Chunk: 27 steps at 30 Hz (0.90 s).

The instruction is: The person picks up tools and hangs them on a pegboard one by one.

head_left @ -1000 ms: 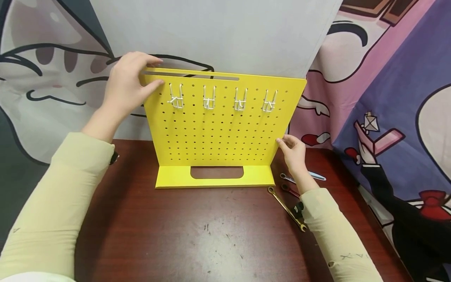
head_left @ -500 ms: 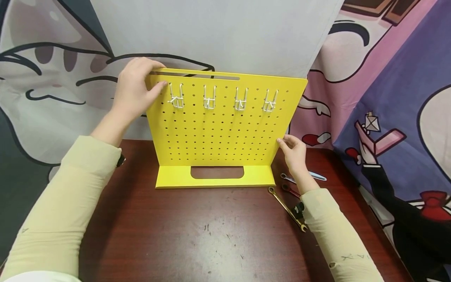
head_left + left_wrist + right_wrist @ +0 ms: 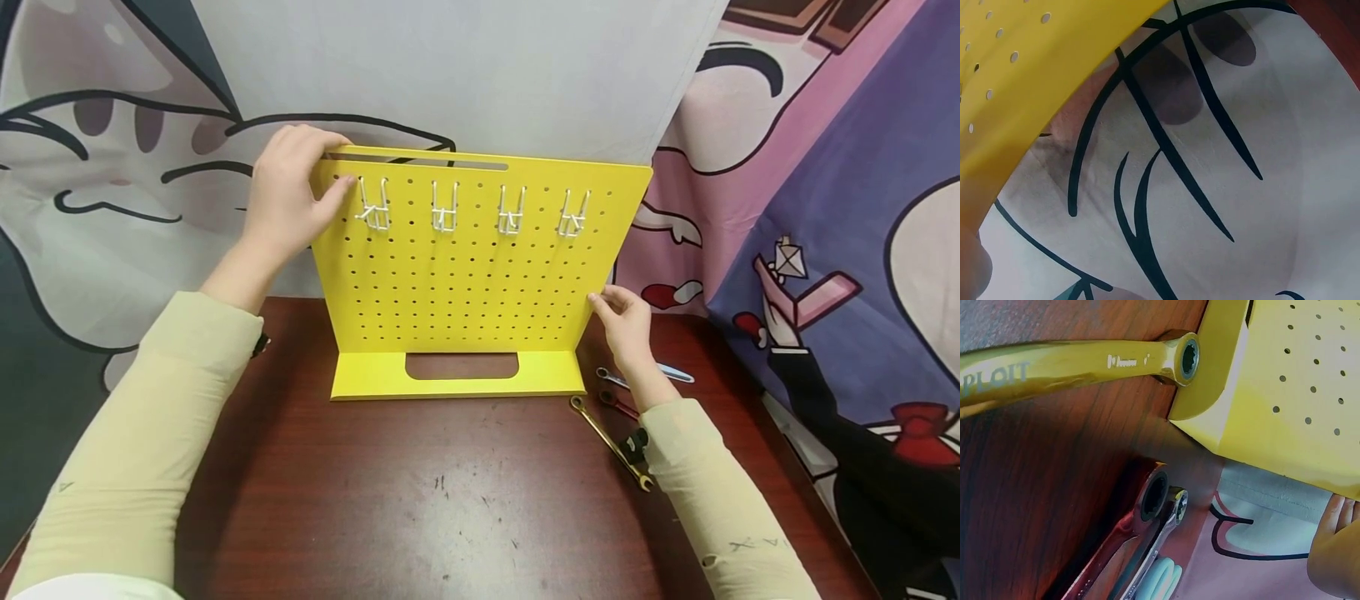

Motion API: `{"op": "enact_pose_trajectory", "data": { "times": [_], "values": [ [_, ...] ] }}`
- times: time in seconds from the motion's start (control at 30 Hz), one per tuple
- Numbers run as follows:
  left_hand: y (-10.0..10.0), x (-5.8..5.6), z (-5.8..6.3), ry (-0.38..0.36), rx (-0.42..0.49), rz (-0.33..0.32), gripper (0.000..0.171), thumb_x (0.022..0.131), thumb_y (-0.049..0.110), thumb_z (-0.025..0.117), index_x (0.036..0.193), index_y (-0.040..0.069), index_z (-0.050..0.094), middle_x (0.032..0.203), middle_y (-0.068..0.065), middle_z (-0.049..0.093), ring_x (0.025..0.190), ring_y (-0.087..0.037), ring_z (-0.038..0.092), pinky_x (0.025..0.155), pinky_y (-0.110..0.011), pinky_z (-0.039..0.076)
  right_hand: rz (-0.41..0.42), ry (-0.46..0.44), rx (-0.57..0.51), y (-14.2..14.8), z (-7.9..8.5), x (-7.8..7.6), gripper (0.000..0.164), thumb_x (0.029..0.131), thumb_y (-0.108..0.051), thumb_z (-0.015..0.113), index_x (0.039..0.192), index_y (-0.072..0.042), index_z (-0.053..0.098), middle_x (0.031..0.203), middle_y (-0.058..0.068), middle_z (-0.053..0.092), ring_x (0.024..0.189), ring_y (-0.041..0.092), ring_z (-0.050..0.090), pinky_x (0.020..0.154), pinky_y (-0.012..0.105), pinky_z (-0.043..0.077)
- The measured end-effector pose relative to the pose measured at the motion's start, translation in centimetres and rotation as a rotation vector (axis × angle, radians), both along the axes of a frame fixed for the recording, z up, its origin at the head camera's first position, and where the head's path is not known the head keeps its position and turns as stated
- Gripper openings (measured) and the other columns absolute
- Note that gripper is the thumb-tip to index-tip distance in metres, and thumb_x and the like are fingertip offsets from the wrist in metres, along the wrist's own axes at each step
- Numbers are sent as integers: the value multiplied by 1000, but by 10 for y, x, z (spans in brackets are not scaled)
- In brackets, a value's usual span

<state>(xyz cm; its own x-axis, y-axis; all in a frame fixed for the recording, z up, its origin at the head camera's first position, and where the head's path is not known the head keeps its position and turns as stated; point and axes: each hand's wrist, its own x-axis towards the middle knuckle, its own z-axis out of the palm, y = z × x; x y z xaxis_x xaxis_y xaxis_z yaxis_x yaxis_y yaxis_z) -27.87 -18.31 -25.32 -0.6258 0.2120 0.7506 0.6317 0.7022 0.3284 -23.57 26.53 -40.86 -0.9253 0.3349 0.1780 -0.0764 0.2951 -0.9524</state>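
Observation:
A yellow pegboard (image 3: 465,287) stands upright on its flat foot at the back of the table, leaning slightly. At its upper left corner, my left hand (image 3: 288,196) grips the board, thumb on the front and fingers over the top edge, partly hidden behind. Lower on the opposite side, my right hand (image 3: 628,327) pinches the right edge, its thumb in front. Several white wire hooks (image 3: 445,217) hang in a row near the top. In the left wrist view, the board (image 3: 1041,81) crosses the upper left, and part of the hand (image 3: 971,265) shows below it.
By the board's right foot lies a gold ratcheting wrench (image 3: 1085,365). A red wrench (image 3: 1125,522), a silver wrench (image 3: 1155,547) and a light blue item (image 3: 1161,581) lie farther right, partly under my right forearm. Printed cloth walls (image 3: 480,75) stand close behind the dark wooden table (image 3: 375,492).
My left hand has shifted a little to the right and slightly down along the board's upper left corner. The right hand and the board look unchanged.

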Motion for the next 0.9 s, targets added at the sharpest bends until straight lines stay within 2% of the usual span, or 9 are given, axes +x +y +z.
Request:
{"op": "enact_pose_trajectory", "data": {
  "times": [0.2,0.37,0.5,0.73,0.9],
  "values": [
    [3,-3,-2,-6,29,-15,33,96,4,76,128,0,71,125,-20,73,120,-37,59,110,-49,44,17,-23,30,7,3,4,33,100,-13,75,125,8,71,86,-25,68,88,-5,65,84,9,51],
    [3,-4,-1,-5,50,-20,33,95,4,78,127,0,72,124,-20,74,120,-37,61,110,-47,45,68,-35,58,20,4,11,33,100,-14,74,124,7,71,89,-27,69,90,-7,67,84,8,52],
    [1,-4,-1,-4,65,-20,33,94,4,79,126,-1,73,123,-20,75,120,-38,62,108,-46,45,108,-27,60,34,4,16,35,100,-13,74,127,9,70,90,-29,72,89,-9,69,82,8,54],
    [-1,-3,2,-7,78,-15,34,92,5,81,125,0,75,123,-20,76,119,-38,64,104,-45,45,128,15,96,66,5,20,34,97,-6,75,125,13,69,86,-28,73,84,-11,68,78,6,53],
    [-1,-3,3,-15,78,-16,34,92,5,82,124,0,75,123,-20,76,118,-38,64,102,-44,45,129,-20,123,86,5,26,28,96,-1,74,121,11,71,84,-27,73,82,-12,69,76,6,52]
  ]
}}
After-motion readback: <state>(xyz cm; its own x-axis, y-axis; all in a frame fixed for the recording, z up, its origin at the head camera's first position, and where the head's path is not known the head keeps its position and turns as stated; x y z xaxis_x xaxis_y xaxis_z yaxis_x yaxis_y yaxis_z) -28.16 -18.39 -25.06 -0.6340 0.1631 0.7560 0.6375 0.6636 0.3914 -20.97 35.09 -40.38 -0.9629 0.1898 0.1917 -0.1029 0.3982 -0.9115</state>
